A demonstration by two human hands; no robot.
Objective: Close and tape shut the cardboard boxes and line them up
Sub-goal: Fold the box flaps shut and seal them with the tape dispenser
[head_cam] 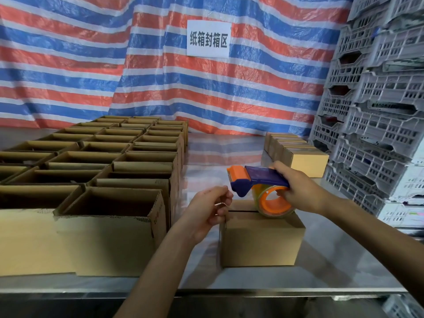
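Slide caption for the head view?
Right hand holds purple-and-orange tape dispenser on closed brown cardboard box; left hand pinches clear tape end.

Bare left hand [207,211], bare right hand [300,191], bare forearms [160,267].

Closed box [261,239], seam untaped, dispenser [259,180] on top, open boxes [103,239] L

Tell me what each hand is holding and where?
Right hand grips the tape dispenser by its purple handle and roll core. Left hand seems to pinch the loose tape end.
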